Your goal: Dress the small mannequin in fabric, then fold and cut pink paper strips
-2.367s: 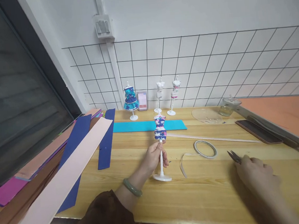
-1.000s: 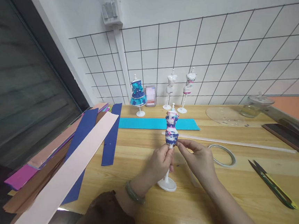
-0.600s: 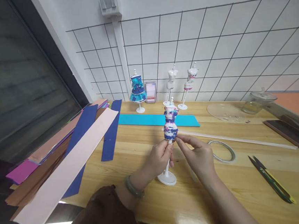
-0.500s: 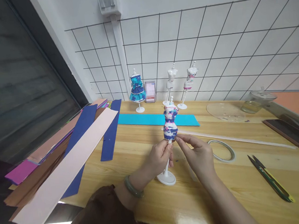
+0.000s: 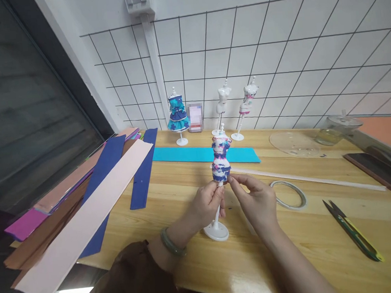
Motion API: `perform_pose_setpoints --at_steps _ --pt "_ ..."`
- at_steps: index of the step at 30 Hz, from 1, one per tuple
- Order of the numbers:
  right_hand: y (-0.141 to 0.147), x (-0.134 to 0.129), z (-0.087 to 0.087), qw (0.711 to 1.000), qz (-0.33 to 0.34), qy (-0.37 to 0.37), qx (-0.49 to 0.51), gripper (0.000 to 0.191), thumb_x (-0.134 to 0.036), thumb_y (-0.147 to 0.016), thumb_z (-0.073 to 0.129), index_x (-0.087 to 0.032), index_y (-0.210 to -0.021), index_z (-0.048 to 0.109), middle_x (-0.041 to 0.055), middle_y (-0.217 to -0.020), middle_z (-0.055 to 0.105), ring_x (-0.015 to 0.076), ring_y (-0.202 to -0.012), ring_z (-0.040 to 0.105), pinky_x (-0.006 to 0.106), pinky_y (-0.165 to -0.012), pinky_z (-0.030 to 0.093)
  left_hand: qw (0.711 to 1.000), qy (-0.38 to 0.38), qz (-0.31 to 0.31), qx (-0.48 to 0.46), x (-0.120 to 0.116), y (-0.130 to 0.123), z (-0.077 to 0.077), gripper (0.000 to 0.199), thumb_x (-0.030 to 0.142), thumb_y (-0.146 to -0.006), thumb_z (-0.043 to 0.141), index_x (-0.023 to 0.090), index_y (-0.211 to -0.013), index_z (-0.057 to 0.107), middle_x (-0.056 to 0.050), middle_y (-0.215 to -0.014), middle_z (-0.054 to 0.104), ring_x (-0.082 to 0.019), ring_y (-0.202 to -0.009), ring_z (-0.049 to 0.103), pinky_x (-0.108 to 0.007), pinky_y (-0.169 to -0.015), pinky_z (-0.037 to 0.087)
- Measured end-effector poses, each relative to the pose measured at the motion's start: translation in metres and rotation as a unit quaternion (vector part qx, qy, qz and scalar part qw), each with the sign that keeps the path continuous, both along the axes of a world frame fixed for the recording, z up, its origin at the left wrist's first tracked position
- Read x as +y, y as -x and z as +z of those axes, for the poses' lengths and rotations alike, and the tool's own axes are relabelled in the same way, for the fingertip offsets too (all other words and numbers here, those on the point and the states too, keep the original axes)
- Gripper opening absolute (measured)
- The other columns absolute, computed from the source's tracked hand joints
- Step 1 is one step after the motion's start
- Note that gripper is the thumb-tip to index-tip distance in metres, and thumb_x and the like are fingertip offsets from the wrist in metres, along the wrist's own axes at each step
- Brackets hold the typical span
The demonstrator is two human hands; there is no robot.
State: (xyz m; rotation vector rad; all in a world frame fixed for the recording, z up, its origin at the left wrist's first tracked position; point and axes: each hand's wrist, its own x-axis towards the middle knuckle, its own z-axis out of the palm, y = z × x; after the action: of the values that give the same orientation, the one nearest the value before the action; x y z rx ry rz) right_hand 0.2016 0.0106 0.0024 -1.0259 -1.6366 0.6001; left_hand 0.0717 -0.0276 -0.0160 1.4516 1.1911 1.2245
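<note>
A miniature dress form [image 5: 221, 160], white with ragged patches of dark blue and pink, stands on a pole with a round white base on the table. My left hand [image 5: 208, 205] is closed around the pole just under the torso. At the torso's lower right edge, the thumb and fingertips of my right hand [image 5: 257, 199] are pinched together against it. Whatever lies between those fingertips is too small to make out. Right of my hands lie a roll of narrow tape [image 5: 298, 192] and thread snips [image 5: 355, 233] with a green and yellow handle.
Crepe paper strips [image 5: 85, 220] are piled at the left, near a blue strip [image 5: 141, 174]. Behind the form lies a turquoise strip [image 5: 203, 154]. A dressed form [image 5: 178, 114] and two barer forms [image 5: 223, 100] stand by the wall. A dark phone [image 5: 386, 173] is at right.
The view has shifted slightly, so everything sits a little higher and further left. Both hands keep their places on the dress form, with hardly any movement of the fingers.
</note>
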Motion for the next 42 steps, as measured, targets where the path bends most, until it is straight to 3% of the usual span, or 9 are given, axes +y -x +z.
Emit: perform_pose_setpoints --at_steps 6,11,17,23,29,32,35,39,42 --pt "0.001 0.0 0.001 0.999 0.023 -0.036 -0.009 0.018 -0.029 -0.079 0.06 -0.021 -0.091 0.07 0.0048 -0.093 0.071 0.0196 -0.086 0.067 0.032 -0.077 0.052 0.999 -0.009 0.029 0.013 0.001 -0.001 -0.001 0.028 0.042 -0.09 0.035 0.018 -0.082 0.046 0.005 -0.053 0.051 -0.009 -0.041 0.052 -0.019 -0.041 0.037" --pt "0.002 -0.001 0.0 0.999 -0.006 -0.039 -0.012 0.018 -0.029 -0.079 0.06 -0.019 -0.089 0.071 0.0061 -0.09 0.072 0.0203 -0.082 0.067 0.032 -0.075 0.053 0.992 -0.065 0.051 0.094 0.001 0.001 0.003 0.026 0.037 -0.091 0.034 0.018 -0.077 0.045 0.004 -0.054 0.052 -0.008 -0.044 0.052 -0.019 -0.047 0.039" --pt "0.0 -0.002 0.004 0.998 0.045 -0.017 -0.036 0.024 -0.032 -0.082 0.054 -0.019 -0.094 0.07 0.0078 -0.097 0.071 0.0222 -0.089 0.066 0.034 -0.078 0.052 0.969 -0.117 0.074 0.204 0.001 0.008 0.004 0.025 0.032 -0.092 0.031 0.019 -0.082 0.049 0.001 -0.058 0.053 -0.012 -0.051 0.053 -0.023 -0.053 0.04" --pt "-0.001 -0.003 0.009 0.998 0.028 0.021 -0.056 0.025 -0.033 -0.082 0.051 -0.017 -0.083 0.07 0.0055 -0.071 0.07 0.0181 -0.064 0.064 0.028 -0.06 0.05 0.947 -0.162 0.076 0.266 0.002 0.008 0.009 0.027 0.028 -0.092 0.029 0.018 -0.094 0.054 -0.001 -0.06 0.054 -0.014 -0.052 0.052 -0.026 -0.054 0.039" --pt "-0.002 -0.005 0.012 0.994 -0.026 -0.003 -0.102 0.019 -0.029 -0.076 0.054 -0.018 -0.065 0.065 0.0006 -0.056 0.06 0.0123 -0.05 0.053 0.023 -0.05 0.04 0.931 -0.174 0.068 0.314 0.002 0.005 0.01 0.028 0.027 -0.092 0.029 0.016 -0.103 0.052 -0.007 -0.074 0.06 -0.017 -0.061 0.056 -0.028 -0.059 0.04" --pt "-0.002 -0.005 0.014 0.995 -0.037 0.005 -0.093 0.019 -0.03 -0.074 0.056 -0.018 -0.06 0.063 -0.0002 -0.054 0.059 0.0115 -0.049 0.051 0.023 -0.05 0.038 0.948 -0.141 0.058 0.279 0.0 0.004 0.01 0.026 0.029 -0.092 0.03 0.017 -0.093 0.053 -0.005 -0.068 0.058 -0.016 -0.058 0.055 -0.027 -0.057 0.04" --pt "-0.003 -0.003 0.014 0.996 -0.027 0.055 -0.064 0.018 -0.029 -0.071 0.058 -0.017 -0.059 0.063 0.0001 -0.054 0.06 0.0118 -0.05 0.052 0.023 -0.05 0.039 0.983 -0.069 0.026 0.167 -0.002 0.002 0.009 0.028 0.036 -0.092 0.031 0.018 -0.08 0.048 0.001 -0.057 0.053 -0.011 -0.049 0.052 -0.023 -0.05 0.04" --pt "-0.005 0.0 0.015 0.99 0.008 0.141 -0.011 0.019 -0.031 -0.071 0.059 -0.015 -0.066 0.068 0.0028 -0.059 0.064 0.0154 -0.055 0.057 0.025 -0.051 0.042 1.0 0.005 -0.004 0.018 -0.001 0.0 0.006 0.031 0.045 -0.09 0.034 0.017 -0.084 0.046 0.004 -0.058 0.051 -0.008 -0.042 0.05 -0.018 -0.039 0.037" --pt "-0.009 0.001 0.016 0.984 0.069 0.165 0.018 0.024 -0.036 -0.074 0.058 -0.016 -0.077 0.071 0.0052 -0.071 0.07 0.019 -0.066 0.062 0.028 -0.059 0.046 1.0 0.018 0.0 -0.019 0.0 0.002 0.003 0.032 0.047 -0.089 0.037 0.017 -0.088 0.047 0.004 -0.059 0.051 -0.007 -0.043 0.052 -0.017 -0.038 0.037"
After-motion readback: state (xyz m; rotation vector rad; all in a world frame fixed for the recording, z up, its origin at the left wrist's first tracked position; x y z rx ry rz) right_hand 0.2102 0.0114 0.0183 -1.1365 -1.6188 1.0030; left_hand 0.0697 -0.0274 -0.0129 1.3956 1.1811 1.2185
